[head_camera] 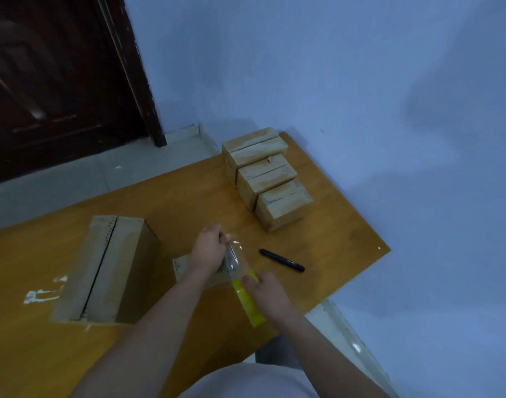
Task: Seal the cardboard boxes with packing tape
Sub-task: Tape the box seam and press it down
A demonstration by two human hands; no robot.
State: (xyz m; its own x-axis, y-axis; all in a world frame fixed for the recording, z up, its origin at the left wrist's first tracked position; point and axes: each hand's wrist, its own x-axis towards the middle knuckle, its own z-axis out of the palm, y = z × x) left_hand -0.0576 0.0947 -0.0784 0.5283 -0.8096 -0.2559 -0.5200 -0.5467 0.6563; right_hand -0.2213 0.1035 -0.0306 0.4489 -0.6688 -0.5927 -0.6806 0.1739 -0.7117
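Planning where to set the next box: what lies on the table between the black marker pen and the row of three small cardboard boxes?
Nothing: in the head view, bare orange tabletop separates the black marker pen from the row of three small cardboard boxes.

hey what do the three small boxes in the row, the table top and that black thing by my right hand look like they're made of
Three small boxes: brown cardboard, matte, with flap seams; glossy patches suggest clear tape.
Table top: orange-brown board with a smooth, slight sheen, probably laminate or varnished wood; the frame cannot settle which.
Black thing: slim and pen-shaped, likely plastic, a marker or cutter; too blurred to say.
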